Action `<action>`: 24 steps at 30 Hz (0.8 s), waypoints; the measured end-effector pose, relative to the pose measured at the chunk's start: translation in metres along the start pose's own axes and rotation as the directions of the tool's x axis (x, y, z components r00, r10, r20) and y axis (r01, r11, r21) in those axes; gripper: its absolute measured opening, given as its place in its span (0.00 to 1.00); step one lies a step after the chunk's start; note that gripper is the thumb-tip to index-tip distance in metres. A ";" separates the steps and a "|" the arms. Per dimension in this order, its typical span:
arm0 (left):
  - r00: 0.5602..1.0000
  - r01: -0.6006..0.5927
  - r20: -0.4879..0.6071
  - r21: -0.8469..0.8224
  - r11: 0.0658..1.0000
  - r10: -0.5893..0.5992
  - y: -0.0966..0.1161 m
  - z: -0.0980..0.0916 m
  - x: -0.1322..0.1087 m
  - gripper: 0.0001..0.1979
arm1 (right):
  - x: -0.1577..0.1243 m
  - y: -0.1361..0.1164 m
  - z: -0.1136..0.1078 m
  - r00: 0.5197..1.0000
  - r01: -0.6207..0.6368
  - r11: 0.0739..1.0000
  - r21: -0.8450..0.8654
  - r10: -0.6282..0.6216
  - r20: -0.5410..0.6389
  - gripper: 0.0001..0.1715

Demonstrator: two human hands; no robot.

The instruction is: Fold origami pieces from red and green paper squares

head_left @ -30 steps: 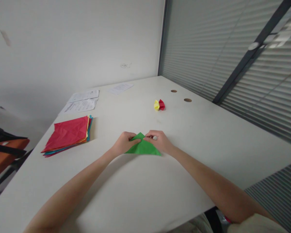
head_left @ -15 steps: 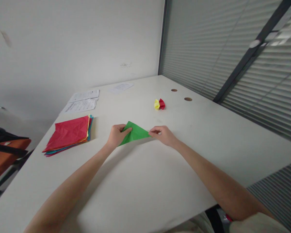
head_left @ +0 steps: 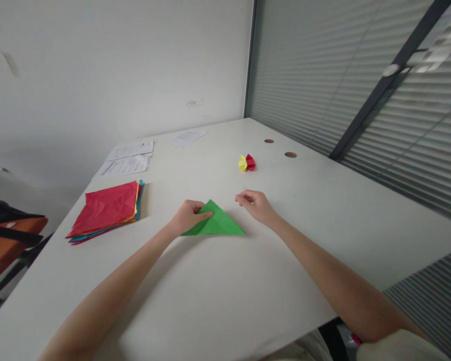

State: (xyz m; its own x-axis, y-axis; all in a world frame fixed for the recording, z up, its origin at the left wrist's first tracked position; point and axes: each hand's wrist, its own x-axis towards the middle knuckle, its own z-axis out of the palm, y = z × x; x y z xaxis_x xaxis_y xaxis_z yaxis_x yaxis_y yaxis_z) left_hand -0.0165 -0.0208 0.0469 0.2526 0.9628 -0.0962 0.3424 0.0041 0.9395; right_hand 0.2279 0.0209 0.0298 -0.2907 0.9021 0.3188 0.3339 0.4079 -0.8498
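Near the middle of the white table (head_left: 225,296), in the head view, one green paper triangle (head_left: 220,224) sits with its long edge toward the person. The left hand (head_left: 190,216) hides part of its left side, its grip pinching the paper between thumb and fingers. Just beyond the right corner, apart from the paper, the right hand (head_left: 257,204) has curled fingers; whether its grip closes at the tips cannot be told. Farther off are two small folded papers (head_left: 250,162), one yellow, one red, side by side. Leftward lies one stack of coloured sheets (head_left: 110,203), layers too tight to count, then three printed sheets (head_left: 130,149), unreadable. One chair (head_left: 15,235) is cut off at left. Tabletop stretches from the hands to the near edge, and rightward to the blinds (head_left: 308,90), past two round holes (head_left: 290,155).
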 end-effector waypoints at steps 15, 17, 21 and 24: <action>0.985 0.006 0.173 0.122 0.993 -0.027 0.002 0.015 -0.008 0.09 | -0.011 -0.017 0.019 0.996 0.065 0.987 0.148 -0.074 0.053 0.13; 0.984 0.039 0.168 0.078 0.996 -0.051 0.001 0.014 -0.007 0.06 | -0.006 -0.011 0.012 1.000 0.028 0.982 0.187 -0.027 -0.012 0.14; 0.995 0.013 0.099 -0.035 0.999 -0.010 -0.005 0.011 -0.002 0.09 | 0.007 0.002 -0.003 0.954 -0.063 0.950 0.305 0.147 -0.261 0.17; 0.999 -0.003 -0.040 -0.152 0.988 -0.004 -0.008 0.012 0.002 0.19 | 0.012 0.008 -0.008 0.895 -0.108 0.899 0.425 0.274 -0.352 0.20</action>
State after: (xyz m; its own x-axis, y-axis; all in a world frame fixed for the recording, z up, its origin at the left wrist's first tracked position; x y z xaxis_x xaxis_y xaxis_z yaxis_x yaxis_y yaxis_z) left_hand -0.0077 -0.0222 0.0348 0.2152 0.9727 -0.0864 0.2004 0.0426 0.9788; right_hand 0.2344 0.0362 0.0306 0.1473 0.9686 0.2004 -0.0493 0.2095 -0.9766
